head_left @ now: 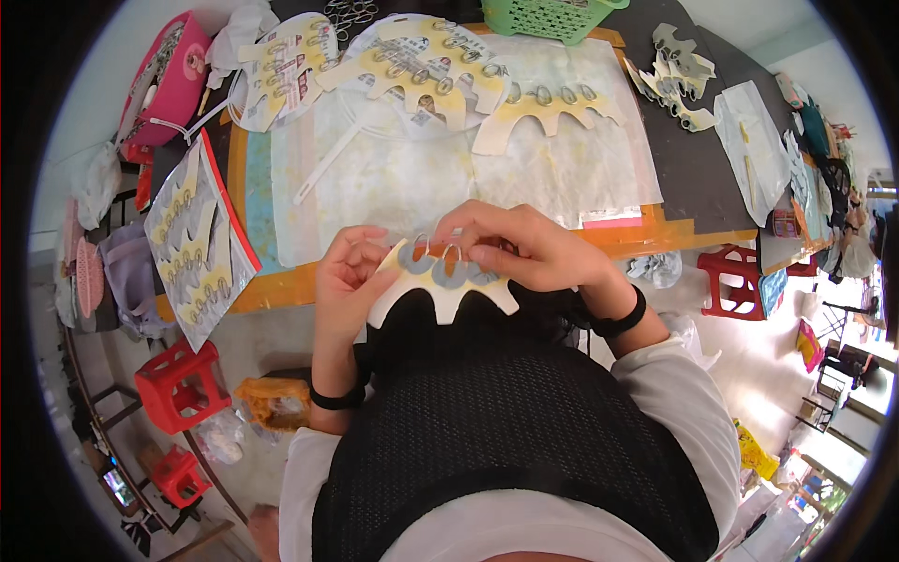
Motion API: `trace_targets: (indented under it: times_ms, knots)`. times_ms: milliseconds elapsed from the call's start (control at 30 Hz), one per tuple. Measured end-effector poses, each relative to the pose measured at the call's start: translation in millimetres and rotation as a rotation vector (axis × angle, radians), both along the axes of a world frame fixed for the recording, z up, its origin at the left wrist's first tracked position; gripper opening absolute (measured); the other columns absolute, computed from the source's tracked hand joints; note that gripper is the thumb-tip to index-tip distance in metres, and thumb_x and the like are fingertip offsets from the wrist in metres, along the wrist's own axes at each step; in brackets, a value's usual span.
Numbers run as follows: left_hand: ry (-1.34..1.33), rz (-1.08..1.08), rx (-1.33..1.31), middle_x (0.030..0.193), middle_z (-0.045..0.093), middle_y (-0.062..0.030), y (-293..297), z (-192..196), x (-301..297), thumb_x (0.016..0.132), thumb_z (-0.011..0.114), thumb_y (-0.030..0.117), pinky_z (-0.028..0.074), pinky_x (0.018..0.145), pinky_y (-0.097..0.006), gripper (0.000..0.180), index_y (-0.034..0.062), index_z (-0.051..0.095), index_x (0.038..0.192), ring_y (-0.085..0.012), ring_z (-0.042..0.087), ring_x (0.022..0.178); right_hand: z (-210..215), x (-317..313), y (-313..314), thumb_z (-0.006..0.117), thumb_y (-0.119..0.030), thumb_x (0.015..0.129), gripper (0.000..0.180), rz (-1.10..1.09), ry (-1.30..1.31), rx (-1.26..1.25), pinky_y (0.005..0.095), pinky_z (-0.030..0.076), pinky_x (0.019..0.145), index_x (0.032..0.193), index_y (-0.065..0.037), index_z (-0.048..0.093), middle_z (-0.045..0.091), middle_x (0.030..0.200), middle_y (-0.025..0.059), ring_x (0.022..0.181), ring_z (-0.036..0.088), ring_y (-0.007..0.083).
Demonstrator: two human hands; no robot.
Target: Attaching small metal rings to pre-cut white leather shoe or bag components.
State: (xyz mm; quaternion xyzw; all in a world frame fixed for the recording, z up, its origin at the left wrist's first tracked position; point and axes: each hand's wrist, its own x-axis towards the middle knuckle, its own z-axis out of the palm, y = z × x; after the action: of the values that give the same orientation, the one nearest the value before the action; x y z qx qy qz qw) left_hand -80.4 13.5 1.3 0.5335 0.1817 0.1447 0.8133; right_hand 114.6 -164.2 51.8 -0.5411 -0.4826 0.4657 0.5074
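Note:
Above my lap, just off the table's front edge, I hold a scalloped cream piece with yellowish tint and grey rounded patches. Thin metal loops stand up along its upper edge. My left hand pinches its left end between thumb and fingers. My right hand is closed over the upper right part, its fingertips by the loops. What exactly those fingertips grip is partly hidden behind the hand. Similar scalloped pieces with metal rings lie further back on the white sheet.
A white paper sheet covers the table's middle. Round white fans bear more ringed pieces. A zip bag of them overhangs the left edge. A pink basket and a green basket stand behind. Red stools stand on the floor.

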Motion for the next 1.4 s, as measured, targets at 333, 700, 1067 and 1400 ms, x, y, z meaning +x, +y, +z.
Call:
trace_targets:
  times_ms: [333, 700, 1067, 1400]
  knots:
    - [0.127, 0.403, 1.324, 0.096, 0.066, -0.0099, -18.4, 2.6, -5.6, 0.079, 0.07, -0.002, 0.05, 0.077, -0.028, 0.039, 0.0004, 0.059, 0.116, -0.0167, 0.063, 0.09, -40.0, -20.3, -2.8, 0.063, 0.001, 0.077, 0.032, -0.43, -0.899, 0.304, 0.0386, 0.047, 0.08, 0.109, -0.003, 0.061, 0.064, 0.092, 0.0109, 0.092, 0.062, 0.029]
    - [0.003, 0.014, 1.394, 0.119, 0.066, -0.004, -34.4, -12.0, 16.0, 0.083, 0.068, 0.005, 0.028, 0.107, -0.056, 0.038, 0.0052, 0.058, 0.12, -0.0265, 0.057, 0.119, -60.9, -39.9, -5.8, 0.065, 0.0, 0.077, 0.039, -0.413, -0.894, 0.301, 0.0376, 0.05, 0.075, 0.116, -0.001, 0.059, 0.065, 0.094, 0.0099, 0.089, 0.063, 0.0264]
    - [0.164, 0.0, 1.348, 0.108, 0.069, -0.0004, -35.2, -7.5, 23.8, 0.083, 0.07, 0.013, 0.005, 0.112, -0.068, 0.042, 0.0072, 0.056, 0.122, -0.0272, 0.052, 0.121, -55.0, -44.9, -0.5, 0.063, -0.002, 0.081, 0.038, -0.391, -0.933, 0.236, 0.0379, 0.048, 0.08, 0.118, 0.005, 0.056, 0.065, 0.099, 0.0112, 0.092, 0.062, 0.0262]
    - [-0.037, 0.089, 1.534, 0.109, 0.068, -0.0002, -27.1, -35.9, 1.8, 0.082, 0.071, 0.01, -0.002, 0.113, -0.067, 0.038, 0.0058, 0.058, 0.117, -0.0236, 0.056, 0.118, -55.7, -48.9, 0.2, 0.066, -0.004, 0.077, 0.042, -0.373, -1.008, 0.21, 0.0381, 0.046, 0.081, 0.118, 0.003, 0.057, 0.063, 0.1, 0.0083, 0.092, 0.06, 0.0241]
